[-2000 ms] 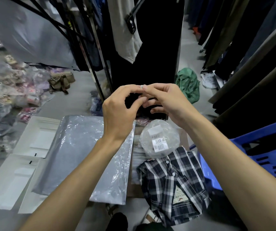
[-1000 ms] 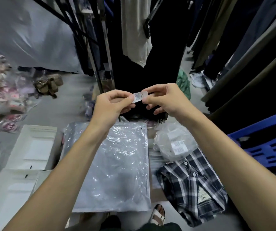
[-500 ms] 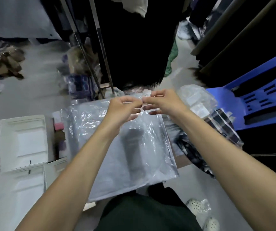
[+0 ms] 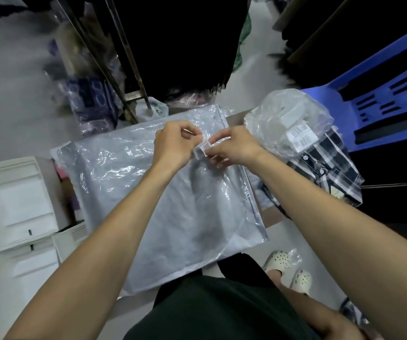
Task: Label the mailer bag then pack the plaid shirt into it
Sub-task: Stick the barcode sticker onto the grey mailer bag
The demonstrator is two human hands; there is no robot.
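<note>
A clear, crinkled mailer bag (image 4: 163,200) lies flat before me on a low surface. Over its upper right part, my left hand (image 4: 173,143) and my right hand (image 4: 234,148) pinch a small white barcode label (image 4: 203,146) between their fingertips, close above the plastic. I cannot tell whether the label touches the bag. The folded plaid shirt (image 4: 330,175), dark with white checks, lies to the right of the bag, partly under a crumpled clear plastic bag (image 4: 288,121) that bears a barcode sticker.
White flat boxes (image 4: 18,204) lie at the left. A blue plastic chair (image 4: 381,94) stands at the right. A metal clothes rack (image 4: 124,69) with dark hanging garments rises behind the bag. My feet in white clogs (image 4: 288,268) show at the lower right.
My view has tilted down and my hands, still pinching the label, have dropped from mid-air to just above the mailer bag's upper right part.
</note>
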